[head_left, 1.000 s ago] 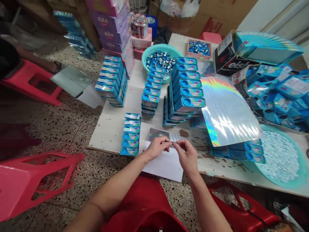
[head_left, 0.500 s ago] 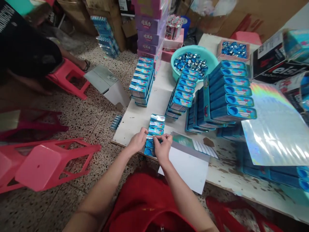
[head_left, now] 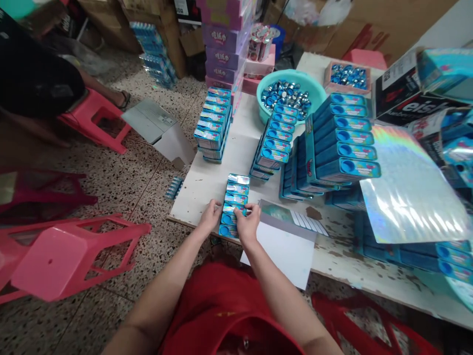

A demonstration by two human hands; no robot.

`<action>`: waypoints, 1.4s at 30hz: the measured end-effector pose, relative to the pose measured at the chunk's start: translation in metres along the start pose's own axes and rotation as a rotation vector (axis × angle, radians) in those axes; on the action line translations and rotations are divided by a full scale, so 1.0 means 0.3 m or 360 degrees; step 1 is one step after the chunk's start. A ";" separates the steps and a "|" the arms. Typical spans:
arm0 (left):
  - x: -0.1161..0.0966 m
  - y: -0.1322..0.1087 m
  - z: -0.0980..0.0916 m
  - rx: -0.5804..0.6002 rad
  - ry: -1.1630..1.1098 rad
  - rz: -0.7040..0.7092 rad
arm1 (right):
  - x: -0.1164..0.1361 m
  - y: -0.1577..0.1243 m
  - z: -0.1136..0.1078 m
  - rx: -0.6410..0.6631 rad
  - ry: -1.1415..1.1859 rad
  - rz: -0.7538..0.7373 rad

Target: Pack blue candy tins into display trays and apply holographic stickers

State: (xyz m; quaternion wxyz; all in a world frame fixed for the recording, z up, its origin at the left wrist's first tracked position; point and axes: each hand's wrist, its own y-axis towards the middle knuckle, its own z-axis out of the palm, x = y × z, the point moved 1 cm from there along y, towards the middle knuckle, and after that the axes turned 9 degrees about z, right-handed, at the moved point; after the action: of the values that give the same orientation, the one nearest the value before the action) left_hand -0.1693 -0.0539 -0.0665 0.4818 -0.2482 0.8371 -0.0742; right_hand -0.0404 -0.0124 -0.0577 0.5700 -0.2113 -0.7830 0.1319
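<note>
Item under inspection: a short row of small, glossy blue printed boxes with round recesses in their tops (head_left: 236,189), standing on a white-painted worktop with chipped edges (head_left: 194,199). Reference point: the round turquoise plastic basin of metallic caps (head_left: 316,83). The row stands on the person's side of the basin and to its left; a folded white sheet (head_left: 283,251) lies on the same side, roughly in line with the basin.

Left hand (head_left: 211,214): fingers bent at the row's left side; contact, and anything pinched, cannot be confirmed. Right hand (head_left: 248,222): thumb over a box top, thumb and forefinger apart, no closed grip observed.

Handling assessment: the boxes appear to be thin card, judged light, fairly stiff while square, and slippery on the printed faces. Hard squeezing would probably dent the walls; the recessed tops look weakest. Recommended hold: flat fingers low on opposite side walls, one hand per side, light even pressure, thumbs clear of the recesses.
</note>
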 end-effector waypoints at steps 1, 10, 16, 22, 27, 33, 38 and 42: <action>-0.005 -0.002 -0.012 -0.0008 0.0090 -0.0022 | 0.005 -0.003 -0.009 0.0034 0.0018 -0.0008; -0.340 -0.105 0.125 -0.0384 0.0444 0.1143 | -0.026 0.223 -0.455 -0.0364 -0.0700 -0.0793; -0.411 0.058 0.511 0.0344 0.1166 0.0823 | -0.249 0.400 -0.522 0.0051 -0.1382 -0.0678; -0.364 0.157 0.568 0.0393 0.1192 0.0639 | -0.284 0.378 -0.526 0.0093 -0.1427 -0.0795; -0.367 0.180 0.573 0.0384 0.1146 0.0607 | -0.313 0.349 -0.521 0.0120 -0.1432 -0.0958; -0.345 0.183 0.598 0.0329 0.1076 0.0659 | -0.250 0.302 -0.551 -0.0037 -0.0896 -0.0968; -0.367 0.161 0.597 0.0267 0.0958 0.0710 | -0.076 0.204 -0.654 -0.0189 -0.0491 -0.0805; -0.444 0.076 0.513 0.0159 0.0281 0.0821 | 0.031 0.121 -0.696 -0.0150 -0.0291 -0.0648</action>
State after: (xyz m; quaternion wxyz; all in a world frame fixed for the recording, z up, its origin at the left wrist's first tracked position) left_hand 0.0077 0.0483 -0.0531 0.4216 0.0047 0.9067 -0.0116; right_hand 0.1616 0.0167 -0.0003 0.5009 -0.0626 -0.8632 -0.0038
